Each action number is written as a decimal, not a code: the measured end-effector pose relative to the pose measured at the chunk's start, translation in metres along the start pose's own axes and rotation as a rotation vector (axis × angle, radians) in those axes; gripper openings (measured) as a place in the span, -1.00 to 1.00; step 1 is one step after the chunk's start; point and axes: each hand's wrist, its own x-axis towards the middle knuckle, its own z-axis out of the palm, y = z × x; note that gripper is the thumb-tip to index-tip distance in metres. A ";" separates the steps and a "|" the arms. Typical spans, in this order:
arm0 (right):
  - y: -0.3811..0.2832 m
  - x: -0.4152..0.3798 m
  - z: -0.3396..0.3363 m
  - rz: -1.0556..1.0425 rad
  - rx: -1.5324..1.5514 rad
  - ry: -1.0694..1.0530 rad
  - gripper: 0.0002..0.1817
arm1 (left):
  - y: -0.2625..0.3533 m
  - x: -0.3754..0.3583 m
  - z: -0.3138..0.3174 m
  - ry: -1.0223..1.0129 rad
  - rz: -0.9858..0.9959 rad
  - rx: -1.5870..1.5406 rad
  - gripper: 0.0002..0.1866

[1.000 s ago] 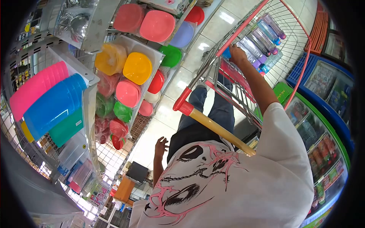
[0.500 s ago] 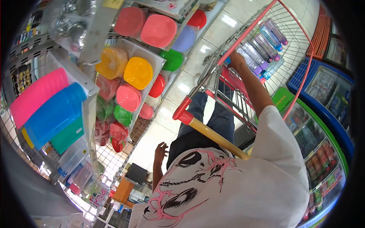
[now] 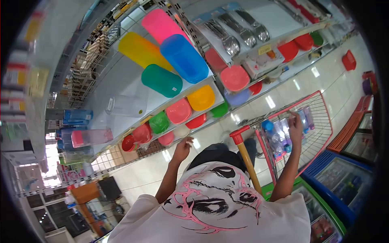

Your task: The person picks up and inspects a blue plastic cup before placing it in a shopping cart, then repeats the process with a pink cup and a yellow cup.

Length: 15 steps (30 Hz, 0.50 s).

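Observation:
Over the shopping cart point(image 3: 311, 161), my right hand point(image 3: 296, 124) is above several clear bottles with coloured caps, its fingers loosely bent and nothing visible in them. A bottle with a blue cap point(image 3: 267, 125) lies in the cart to the left of this hand, near the handle end. My left hand point(image 3: 184, 149) hangs in front of the lower shelf, empty, with its fingers slightly curled and apart. The cart's yellow handle bar point(image 3: 248, 164) with a red end runs beside my body; neither hand touches it.
Shelves on the left hold a blue tumbler point(image 3: 184, 58), a pink one, a yellow one and a green one point(image 3: 161, 81), with coloured bowls point(image 3: 201, 97) below. Packs of spoons point(image 3: 243, 30) lie higher up. Blue point(image 3: 342, 190) and green freezers stand right of the cart.
The view has turned, bringing more of the shelves into sight. My right hand has moved from the cart's handle end to farther over the bottles, away from the blue cap. My left hand has risen.

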 end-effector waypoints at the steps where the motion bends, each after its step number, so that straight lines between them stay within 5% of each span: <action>1: -0.042 0.004 0.001 -0.022 0.092 -0.021 -0.68 | 0.047 0.005 -0.003 0.004 0.068 0.079 -0.72; 3: -0.148 0.007 0.005 -0.109 0.136 -0.081 -0.59 | 0.110 0.015 -0.006 0.087 0.300 0.028 -0.70; 8: -0.343 0.006 0.064 -0.704 0.324 -0.265 -0.41 | 0.228 0.023 -0.015 0.459 0.812 0.284 -0.68; 11: -0.398 0.019 0.106 -0.924 0.203 -0.319 -0.22 | 0.264 0.036 -0.011 0.583 0.823 0.604 -0.54; 15: -0.416 0.030 0.138 -0.928 0.040 -0.393 -0.19 | 0.272 0.051 0.011 0.612 0.703 0.568 -0.39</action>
